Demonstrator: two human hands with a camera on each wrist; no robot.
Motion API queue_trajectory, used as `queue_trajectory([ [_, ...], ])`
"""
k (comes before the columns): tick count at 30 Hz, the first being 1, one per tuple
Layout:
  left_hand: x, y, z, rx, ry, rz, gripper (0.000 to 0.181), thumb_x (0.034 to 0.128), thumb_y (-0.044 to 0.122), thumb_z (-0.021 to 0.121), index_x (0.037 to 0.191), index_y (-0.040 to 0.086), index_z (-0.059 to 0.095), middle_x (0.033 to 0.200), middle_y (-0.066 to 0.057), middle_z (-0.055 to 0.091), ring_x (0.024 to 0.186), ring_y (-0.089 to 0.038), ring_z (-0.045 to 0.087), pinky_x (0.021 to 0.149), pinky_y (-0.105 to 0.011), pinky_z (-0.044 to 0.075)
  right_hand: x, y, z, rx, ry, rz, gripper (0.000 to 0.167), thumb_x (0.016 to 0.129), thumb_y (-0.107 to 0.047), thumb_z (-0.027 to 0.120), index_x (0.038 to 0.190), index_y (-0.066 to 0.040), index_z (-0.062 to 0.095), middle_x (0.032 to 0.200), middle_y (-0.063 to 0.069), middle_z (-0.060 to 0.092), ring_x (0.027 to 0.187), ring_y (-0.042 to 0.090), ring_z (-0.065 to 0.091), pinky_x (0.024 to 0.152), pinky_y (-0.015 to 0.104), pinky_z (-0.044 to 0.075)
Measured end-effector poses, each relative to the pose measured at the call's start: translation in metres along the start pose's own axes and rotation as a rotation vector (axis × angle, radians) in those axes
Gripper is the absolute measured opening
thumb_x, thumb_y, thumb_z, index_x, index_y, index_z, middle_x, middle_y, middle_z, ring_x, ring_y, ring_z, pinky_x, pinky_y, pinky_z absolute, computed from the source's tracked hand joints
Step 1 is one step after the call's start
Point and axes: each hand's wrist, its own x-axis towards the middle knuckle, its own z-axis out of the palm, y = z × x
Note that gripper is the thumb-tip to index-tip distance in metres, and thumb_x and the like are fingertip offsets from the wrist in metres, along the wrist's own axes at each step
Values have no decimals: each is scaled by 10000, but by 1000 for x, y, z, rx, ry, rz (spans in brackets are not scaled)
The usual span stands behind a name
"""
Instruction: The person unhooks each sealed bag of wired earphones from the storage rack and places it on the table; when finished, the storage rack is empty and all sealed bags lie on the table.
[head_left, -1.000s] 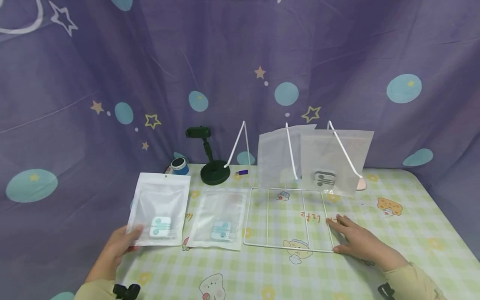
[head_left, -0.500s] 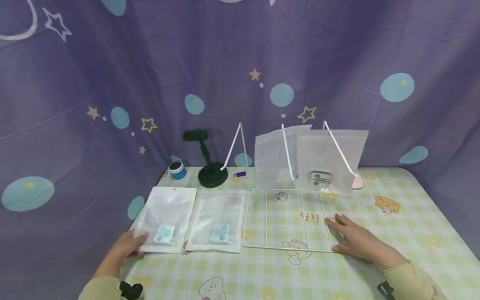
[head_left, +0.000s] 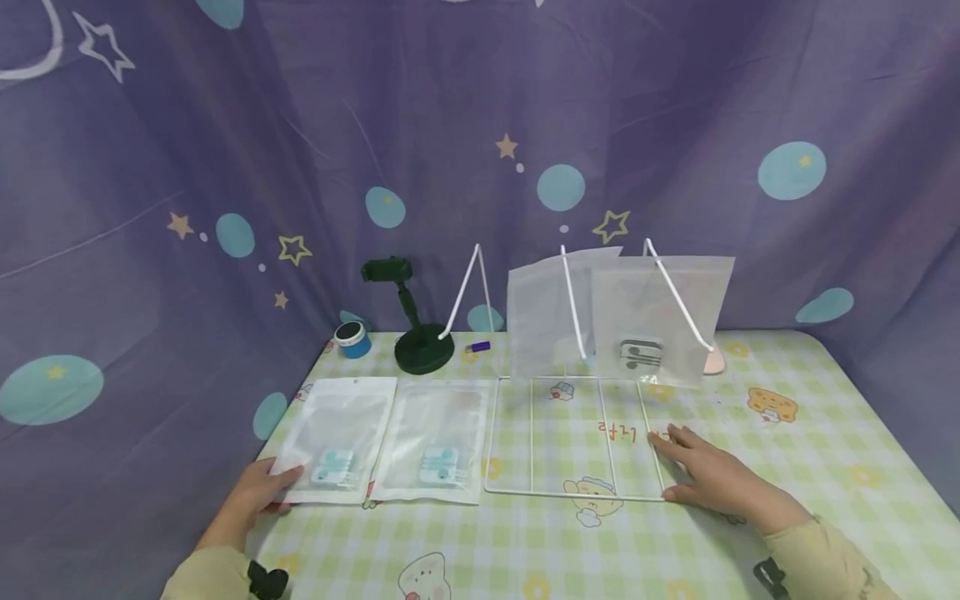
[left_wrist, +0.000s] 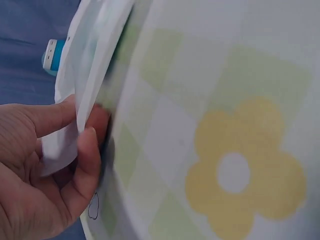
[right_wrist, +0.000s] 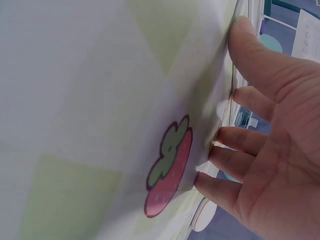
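Observation:
In the head view my left hand [head_left: 258,492] pinches the lower left corner of a white zip pouch [head_left: 341,421] with earphones in a white case showing through it. The left wrist view shows thumb and fingers closed on the pouch's edge [left_wrist: 92,75]. Beside it lies a second zip pouch [head_left: 435,425] with similar earphones. My right hand [head_left: 716,479] rests on the table with fingers spread, touching the right side of a white wire rack [head_left: 573,496]. Two pouches hang on the rack's upper prongs; the right pouch [head_left: 663,304] shows dark earphones, the left pouch [head_left: 536,312] shows no contents clearly.
Behind the pouches stand a dark green phone stand [head_left: 423,348] and a blue jar [head_left: 352,342]. A small purple USB stick [head_left: 478,347] lies near the rack's empty left prong [head_left: 459,292]. A pink object [head_left: 715,361] shows partly behind the right hanging pouch.
My left hand has lowered the left pouch flat to the table and shifted it right, close beside the second pouch. The right hand has stayed at the rack. The head view has shifted slightly.

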Motion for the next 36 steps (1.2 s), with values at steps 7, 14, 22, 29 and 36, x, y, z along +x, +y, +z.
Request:
queue_trajectory([
  [7, -6, 3, -9, 325, 142, 49, 602, 885, 291, 678, 1256, -144, 491, 1143, -371, 540, 750, -274, 654, 589, -356, 557, 0, 0, 1, -1, -4, 12, 822, 782, -400, 786, 1433, -13, 466, 1420, 370, 377, 1275, 561, 378, 890, 611, 453],
  [14, -18, 14, -12, 577, 255, 66, 520, 931, 364, 595, 1264, -34, 550, 1170, -267, 607, 976, -422, 586, 745, -530, 466, 0, -1, 0, -4, -6, 9, 815, 785, -387, 788, 1433, -12, 466, 1420, 372, 376, 1275, 561, 379, 888, 603, 459],
  [22, -41, 45, 22, 606, 315, 351, 390, 940, 258, 605, 1227, -8, 605, 1171, -270, 619, 942, -466, 607, 709, -566, 480, 0, -2, 0, -15, -14, 13, 817, 784, -396, 786, 1432, -14, 468, 1418, 374, 376, 1274, 559, 382, 882, 598, 463],
  [29, -55, 80, 73, 565, 262, 545, 353, 922, 196, 652, 1221, 10, 640, 1158, -225, 645, 981, -405, 630, 791, -534, 499, -1, -2, -2, -4, -27, 13, 819, 789, -392, 781, 1437, -10, 458, 1425, 377, 362, 1272, 558, 382, 868, 596, 466],
  [36, -70, 109, 133, 504, 135, 743, 335, 907, 187, 700, 1211, 53, 659, 1204, -129, 647, 1029, -325, 638, 834, -486, 513, -1, -2, -2, -5, -27, 15, 815, 798, -392, 777, 1442, -13, 452, 1434, 370, 355, 1274, 550, 387, 875, 605, 460],
])
